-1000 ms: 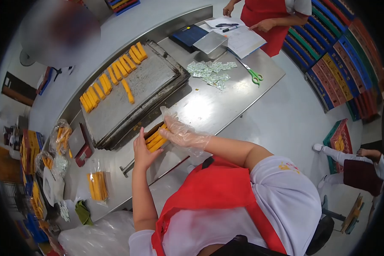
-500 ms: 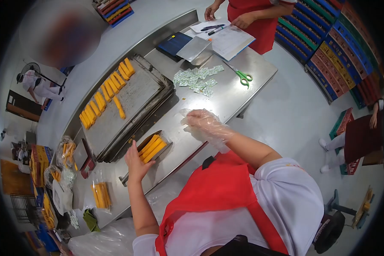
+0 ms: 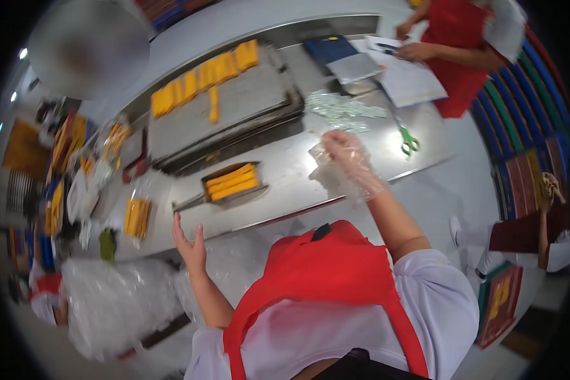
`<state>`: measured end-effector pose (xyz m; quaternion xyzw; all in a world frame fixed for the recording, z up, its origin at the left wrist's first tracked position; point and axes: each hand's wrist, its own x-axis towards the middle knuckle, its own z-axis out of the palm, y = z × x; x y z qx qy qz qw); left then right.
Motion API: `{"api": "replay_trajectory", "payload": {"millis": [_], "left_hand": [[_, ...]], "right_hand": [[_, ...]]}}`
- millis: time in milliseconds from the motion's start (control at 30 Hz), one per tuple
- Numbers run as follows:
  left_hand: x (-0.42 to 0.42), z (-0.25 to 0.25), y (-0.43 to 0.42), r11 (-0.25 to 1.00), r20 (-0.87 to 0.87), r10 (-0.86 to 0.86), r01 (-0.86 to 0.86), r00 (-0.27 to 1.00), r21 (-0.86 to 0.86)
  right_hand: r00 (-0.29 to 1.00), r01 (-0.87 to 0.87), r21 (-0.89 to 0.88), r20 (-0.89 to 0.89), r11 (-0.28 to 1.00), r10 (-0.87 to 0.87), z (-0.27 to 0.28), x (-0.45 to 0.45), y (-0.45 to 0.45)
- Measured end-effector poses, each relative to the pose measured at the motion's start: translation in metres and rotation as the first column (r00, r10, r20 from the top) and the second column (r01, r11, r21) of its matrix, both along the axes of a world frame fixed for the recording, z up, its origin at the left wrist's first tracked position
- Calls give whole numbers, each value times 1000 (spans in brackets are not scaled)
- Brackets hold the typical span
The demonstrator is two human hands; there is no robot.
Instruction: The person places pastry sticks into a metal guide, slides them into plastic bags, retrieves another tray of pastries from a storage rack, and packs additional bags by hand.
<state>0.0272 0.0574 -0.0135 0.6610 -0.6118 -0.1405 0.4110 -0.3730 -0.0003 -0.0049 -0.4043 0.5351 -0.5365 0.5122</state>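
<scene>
My left hand (image 3: 191,246), bare, is held over the front edge of the steel table, thumb and fingers apart and nothing in it. Its fingertips are near the handle end of a metal scoop (image 3: 195,201). Several yellow food sticks (image 3: 233,180) lie side by side in that scoop. My right hand (image 3: 348,155) wears a loose clear plastic glove and hovers above the table to the right of the scoop. Its fingers are curled together; whether anything is pinched in them I cannot make out. Small printed packets (image 3: 335,107) lie in a pile just beyond it.
A dark baking tray (image 3: 234,95) bears a row of yellow sticks. Green scissors (image 3: 410,142) and papers (image 3: 411,82) lie at the right, by a co-worker in a red apron (image 3: 453,57). A filled clear bag (image 3: 137,216) and a green cloth (image 3: 107,244) are at the left.
The view has turned. My left hand has drawn back from beside the sticks in the scoop to the table's front edge. My right hand stays curled, now nearer the packets.
</scene>
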Motion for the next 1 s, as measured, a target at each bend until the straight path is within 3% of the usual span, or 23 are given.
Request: {"api": "replay_trajectory", "payload": {"millis": [67, 133, 167, 200, 267, 300, 367, 500, 600, 667, 733, 800, 833, 867, 933, 967, 1000], "left_hand": [[21, -9, 15, 998, -53, 54, -56, 997, -27], [34, -6, 26, 990, -46, 124, -127, 991, -58], [42, -8, 29, 984, -90, 171, -174, 981, -37], [49, -9, 31, 976, -135, 213, -217, 968, -15], [56, -5, 32, 970, -145, 237, -241, 961, -11], [59, -4, 31, 967, -154, 250, -253, 956, -1], [67, -6, 30, 969, -146, 246, -248, 958, 10], [90, -10, 30, 953, -112, 300, -294, 947, 69], [124, -30, 37, 944, -177, 326, -309, 929, 114], [131, -29, 35, 938, -176, 340, -319, 924, 139], [139, -28, 30, 929, -160, 358, -334, 920, 158], [146, -32, 27, 925, -217, 376, -349, 901, 153], [148, -32, 27, 920, -219, 386, -356, 896, 164], [150, -33, 25, 915, -183, 389, -354, 903, 196], [155, -37, 25, 905, -146, 392, -352, 908, 238], [158, -41, 24, 911, -118, 370, -335, 921, 239], [160, -41, 23, 917, -88, 347, -318, 934, 240]], "right_hand": [[999, -35, -37, -31, 999, 34, 11, 21, -26], [936, -99, -187, -351, 977, 28, 29, 52, -52], [891, -242, -174, -429, 955, 147, 49, 68, -62], [889, -254, -184, -430, 949, 155, 52, 89, -76], [628, -243, -272, -775, 931, -63, 51, 132, -112], [628, -253, -278, -776, 926, -61, 55, 152, -131], [454, -239, -31, -887, 971, 83, 64, 185, -168], [411, -205, 112, -892, 972, 189, 45, 219, -218], [341, -220, 207, -899, 953, 274, 37, 241, -228], [344, -234, 67, -927, 970, 147, 34, 248, -230], [252, -166, -111, -966, 980, -66, 44, 229, -262], [355, -65, -323, -892, 944, -280, 36, 178, -299], [-56, -322, -591, -768, 739, -638, -24, 134, -344], [-220, -267, -458, -827, 848, -517, -8, 123, -342], [-375, -188, -311, -854, 932, -361, 46, 127, -332], [-94, 74, -134, -987, 988, -127, 67, 137, -330], [247, 264, 126, -967, 956, 60, 74, 142, -329]]}}
